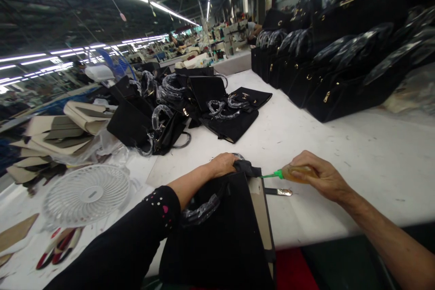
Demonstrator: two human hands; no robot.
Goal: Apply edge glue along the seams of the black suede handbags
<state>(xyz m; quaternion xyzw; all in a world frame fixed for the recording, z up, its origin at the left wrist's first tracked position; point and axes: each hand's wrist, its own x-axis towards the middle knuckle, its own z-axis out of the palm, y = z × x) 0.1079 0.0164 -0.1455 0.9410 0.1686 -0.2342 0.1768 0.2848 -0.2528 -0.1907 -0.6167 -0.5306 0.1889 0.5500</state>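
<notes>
A black handbag (217, 231) lies at the table's front edge, its beige inner board (258, 208) bared along the right side. My left hand (224, 164) is closed on the black fabric at the bag's upper edge. In my right hand (317, 174) is a squeeze bottle (297, 174) of amber liquid with a green nozzle, held sideways. The nozzle tip points left and meets or nearly meets the bag's top right corner. Plastic film wraps the bag's handle (204, 210). Below the nozzle, a dark strap with a shiny metallic end (283, 192) sticks out to the right.
A white fan (90, 195) stands at left, with red-handled tools (59, 247) in front. Black bags (163, 113) pile up at the back left beside beige pieces (57, 133). Rows of black bags (326, 77) line the right of the white table (350, 145).
</notes>
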